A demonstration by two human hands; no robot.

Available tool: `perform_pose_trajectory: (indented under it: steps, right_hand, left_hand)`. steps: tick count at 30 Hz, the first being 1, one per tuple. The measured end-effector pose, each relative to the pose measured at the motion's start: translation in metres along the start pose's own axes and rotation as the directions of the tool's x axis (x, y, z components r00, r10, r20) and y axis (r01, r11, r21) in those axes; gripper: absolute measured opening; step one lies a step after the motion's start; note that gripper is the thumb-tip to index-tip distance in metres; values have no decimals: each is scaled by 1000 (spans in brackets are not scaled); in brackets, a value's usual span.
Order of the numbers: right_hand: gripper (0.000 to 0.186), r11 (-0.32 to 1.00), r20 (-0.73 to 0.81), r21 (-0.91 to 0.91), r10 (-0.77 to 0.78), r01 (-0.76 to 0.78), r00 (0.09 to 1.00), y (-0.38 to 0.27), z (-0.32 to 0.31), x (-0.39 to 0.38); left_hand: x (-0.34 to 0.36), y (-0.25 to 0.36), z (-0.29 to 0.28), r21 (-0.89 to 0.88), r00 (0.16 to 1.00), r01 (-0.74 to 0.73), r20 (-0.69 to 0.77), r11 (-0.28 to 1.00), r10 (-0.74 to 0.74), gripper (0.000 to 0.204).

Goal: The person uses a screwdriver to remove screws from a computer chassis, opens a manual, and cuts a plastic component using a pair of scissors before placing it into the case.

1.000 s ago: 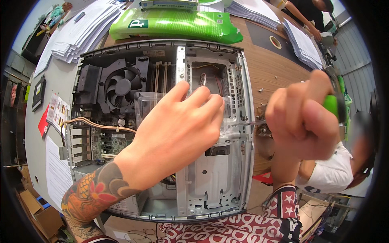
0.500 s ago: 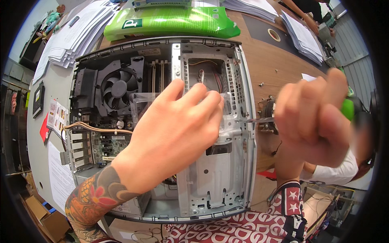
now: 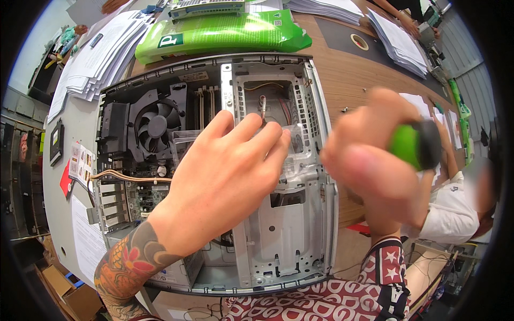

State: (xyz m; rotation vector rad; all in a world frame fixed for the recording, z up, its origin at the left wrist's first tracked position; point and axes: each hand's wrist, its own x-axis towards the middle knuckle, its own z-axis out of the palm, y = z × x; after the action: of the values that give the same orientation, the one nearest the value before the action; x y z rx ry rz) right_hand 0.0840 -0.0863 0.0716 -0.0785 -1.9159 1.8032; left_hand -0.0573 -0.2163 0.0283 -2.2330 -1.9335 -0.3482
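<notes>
An opened desktop computer case (image 3: 257, 251) lies in front of me, its black fan (image 3: 155, 124) at the left and a metal drive bay frame at the right. Across the middle reaches my left hand (image 3: 219, 176), fingers curled down on a clear plastic piece (image 3: 294, 145) that shows on both sides of the hand; the fingertips are partly hidden. My right hand (image 3: 369, 160), smeared by motion, is wrapped round a screwdriver (image 3: 406, 145) with a green and black handle, by the case's right edge. The screwdriver's shaft is hidden behind the fingers.
Beyond the case lies a green plastic package (image 3: 225, 36). Paper stacks (image 3: 101, 59) stand at the far left and far right. A roll of tape (image 3: 359, 41) and loose screws (image 3: 344, 109) are on the table. At the right sits another person in a white sleeve (image 3: 452, 208).
My right hand has moved left with the screwdriver, nearer the case edge, and turned so the handle's end shows. The left hand stays on the plastic piece. The view has shifted slightly.
</notes>
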Motion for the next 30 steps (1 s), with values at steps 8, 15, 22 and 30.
perform_pose_trajectory:
  steps: [8, 15, 22, 30]
  right_hand:
    - [17, 997, 62, 54, -57, 53, 996, 3, -8, 1]
    - [17, 993, 73, 95, -79, 72, 994, 2, -7, 1]
    - [20, 995, -116, 97, -19, 31, 993, 8, 1, 6]
    - [28, 929, -223, 368, 48, 38, 974, 11, -15, 21]
  left_hand:
    - [-2, 1, -1, 15, 1000, 20, 11, 1000, -20, 33]
    - [1, 0, 5, -52, 997, 30, -64, 998, -33, 17]
    - [1, 2, 3, -2, 999, 37, -29, 999, -37, 29]
    - [0, 1, 0, -39, 997, 74, 0, 997, -74, 44]
